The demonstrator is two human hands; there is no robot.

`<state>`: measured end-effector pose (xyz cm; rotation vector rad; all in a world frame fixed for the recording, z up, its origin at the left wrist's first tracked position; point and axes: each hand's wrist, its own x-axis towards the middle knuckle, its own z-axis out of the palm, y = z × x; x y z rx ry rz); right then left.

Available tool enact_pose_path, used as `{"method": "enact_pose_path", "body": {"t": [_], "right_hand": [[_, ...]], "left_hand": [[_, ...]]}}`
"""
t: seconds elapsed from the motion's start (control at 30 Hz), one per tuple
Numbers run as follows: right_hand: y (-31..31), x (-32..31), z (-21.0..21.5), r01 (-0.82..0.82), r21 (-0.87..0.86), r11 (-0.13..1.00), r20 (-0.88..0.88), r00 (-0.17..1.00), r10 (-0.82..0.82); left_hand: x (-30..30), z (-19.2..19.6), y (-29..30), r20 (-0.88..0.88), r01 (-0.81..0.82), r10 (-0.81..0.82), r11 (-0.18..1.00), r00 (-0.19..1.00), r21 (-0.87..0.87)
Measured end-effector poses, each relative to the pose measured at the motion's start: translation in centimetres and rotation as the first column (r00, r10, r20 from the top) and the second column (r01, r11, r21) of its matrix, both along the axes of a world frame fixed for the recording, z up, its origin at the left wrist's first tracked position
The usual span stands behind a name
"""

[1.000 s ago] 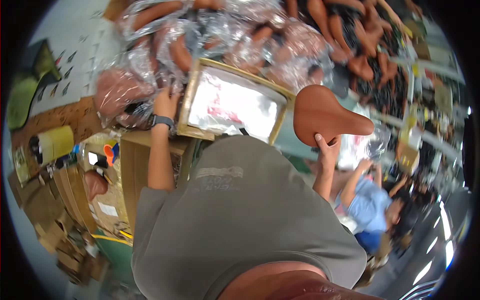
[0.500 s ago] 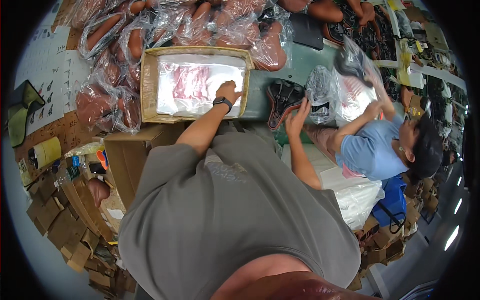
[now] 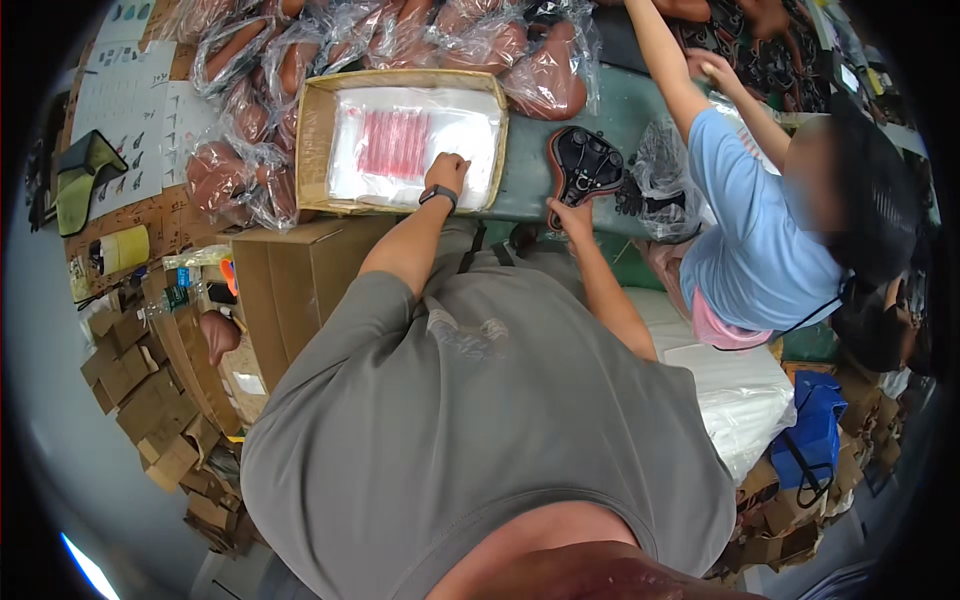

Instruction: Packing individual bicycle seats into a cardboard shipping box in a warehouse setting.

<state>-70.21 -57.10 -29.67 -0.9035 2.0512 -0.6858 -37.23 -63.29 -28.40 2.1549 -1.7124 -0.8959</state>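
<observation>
"Reporting remotely: my right hand [image 3: 573, 219] is gripping the saddle [image 3: 586, 166] by its nose, underside up, beside the box [image 3: 317, 140], near the edge of the table [image 3: 526, 155]."

"And your left hand [image 3: 447, 173]?"

"It is lying curled over the plastic [image 3: 395, 145] inside the box; whether it is grasping any, I cannot tell."

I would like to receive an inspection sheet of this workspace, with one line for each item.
Surface: green table, visible between the carton and the saddle.
Job's things: saddle, dark underside up; open carton containing plastic film with red print.
Clutter: plastic-wrapped saddles crowded behind and left of the carton.
Hands: right hand grips the saddle's narrow end; left hand over the film, fingers curled, grip unclear.
Cables: nothing seen.
Surroundings: person in light blue at right; loose cardboard at far left.
</observation>
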Motion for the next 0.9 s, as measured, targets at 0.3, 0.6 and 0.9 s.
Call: {"method": "enact_pose_path", "body": {"t": [0.3,0.6,0.9], "right_hand": [[4.9,-2.8,16.0,-0.103,-0.050,0.993,0.542,0.832,0.114],[2.1,9.6,25.9,-0.028,-0.047,0.999,0.777,0.627,0.054],[-7.8,27.2,24.6,-0.368,0.045,0.929,0.917,0.385,0.108]], "left_hand": [[2.6,1.9,0.4,-0.101,-0.078,0.080,0.997,0.992,0.021],[11.7,5.2,-1.0,-0.674,-0.207,0.227,0.972,0.703,0.111],[17.1,13.1,-0.3,-0.824,0.087,0.076,0.985,0.561,0.150]]}}
